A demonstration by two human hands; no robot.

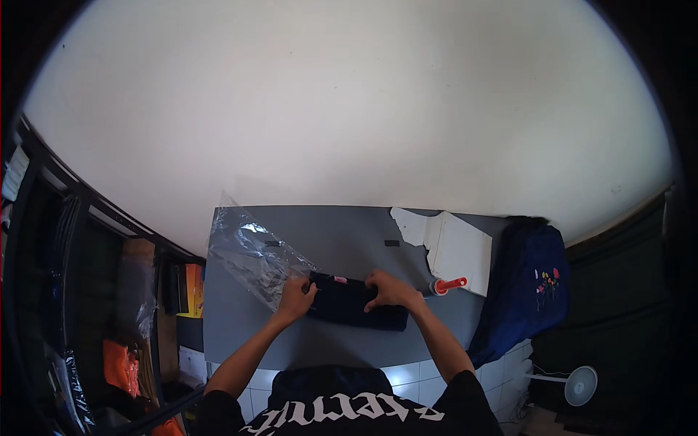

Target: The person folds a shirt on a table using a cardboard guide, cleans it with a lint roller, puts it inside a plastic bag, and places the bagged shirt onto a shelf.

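Both hands, left hand (297,298) and right hand (387,289), pinch the folded dark garment (356,304) beside a clear plastic bag (251,254), with a lint roller (446,285) and blue embroidered clothes (529,287) at right.

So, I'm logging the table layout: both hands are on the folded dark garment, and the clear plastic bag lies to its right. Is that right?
Not quite. In the head view the bag lies left of the garment, not right. Both the left hand and right hand are on the garment.
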